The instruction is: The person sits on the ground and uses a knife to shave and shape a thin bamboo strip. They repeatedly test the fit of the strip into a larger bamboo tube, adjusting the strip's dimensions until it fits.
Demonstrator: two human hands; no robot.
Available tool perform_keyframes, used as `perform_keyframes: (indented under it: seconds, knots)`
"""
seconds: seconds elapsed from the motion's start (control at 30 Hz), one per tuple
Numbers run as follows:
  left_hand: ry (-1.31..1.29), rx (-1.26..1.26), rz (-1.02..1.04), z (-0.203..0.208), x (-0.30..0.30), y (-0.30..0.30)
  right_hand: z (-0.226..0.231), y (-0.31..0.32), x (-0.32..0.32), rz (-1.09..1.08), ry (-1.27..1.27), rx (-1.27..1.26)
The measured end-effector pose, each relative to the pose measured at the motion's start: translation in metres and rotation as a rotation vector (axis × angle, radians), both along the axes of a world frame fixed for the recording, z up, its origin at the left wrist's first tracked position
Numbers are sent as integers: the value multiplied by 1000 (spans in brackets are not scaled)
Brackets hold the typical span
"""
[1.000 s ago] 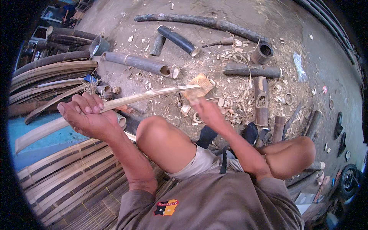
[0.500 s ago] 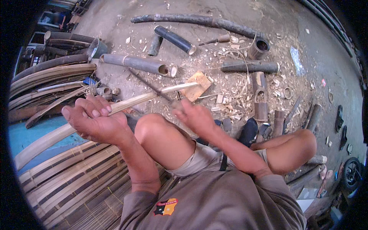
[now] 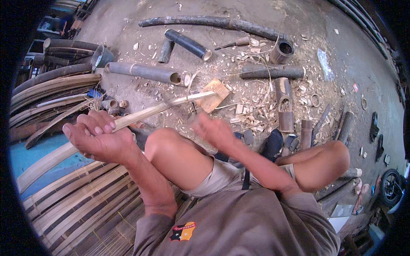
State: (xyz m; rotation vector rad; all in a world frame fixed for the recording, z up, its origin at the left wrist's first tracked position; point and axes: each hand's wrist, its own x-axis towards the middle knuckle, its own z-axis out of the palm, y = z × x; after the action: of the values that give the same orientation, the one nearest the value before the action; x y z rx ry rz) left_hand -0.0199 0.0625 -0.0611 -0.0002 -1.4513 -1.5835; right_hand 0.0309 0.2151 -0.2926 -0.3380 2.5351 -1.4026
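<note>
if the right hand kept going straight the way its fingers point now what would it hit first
Probably the long pale split bamboo strip held in the left hand. The right hand is blurred, fingers aimed up and left toward the strip's thin end; depth is unclear, so it might pass below, toward the flat tan wooden block.

Dirt floor (image 3: 128, 25): bamboo tubes (image 3: 143, 72), shavings (image 3: 256, 106), wooden block (image 3: 215, 94), split strips (image 3: 55, 91).

I sit in a rough bamboo workshop with a bare grey concrete floor (image 3: 128, 34). Pale wood shavings and chips (image 3: 256, 102) litter it everywhere. Cut dark bamboo tube sections (image 3: 145, 72) and a long blackened bamboo pole (image 3: 213, 21) lie scattered about. At my left, long curved split bamboo slats (image 3: 51, 89) are stacked, and a flat woven mat of thin bamboo strips (image 3: 81, 200) spreads beside me.
</note>
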Motion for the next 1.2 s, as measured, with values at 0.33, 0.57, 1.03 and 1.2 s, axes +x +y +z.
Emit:
perform_keyframes:
  seconds: [0.33,0.57,1.03,1.2]
  knots:
    - [-52,45,15,-3,11,-14,-22,10,5,-65,-121,87]
    - [20,69,-105,9,14,-16,-8,22,-10,-65,-320,-185]
    - [191,-156,100,-13,30,13,90,12,20,40,-71,-141]
    - [187,-287,59,-15,36,15,97,7,36,108,7,-129]
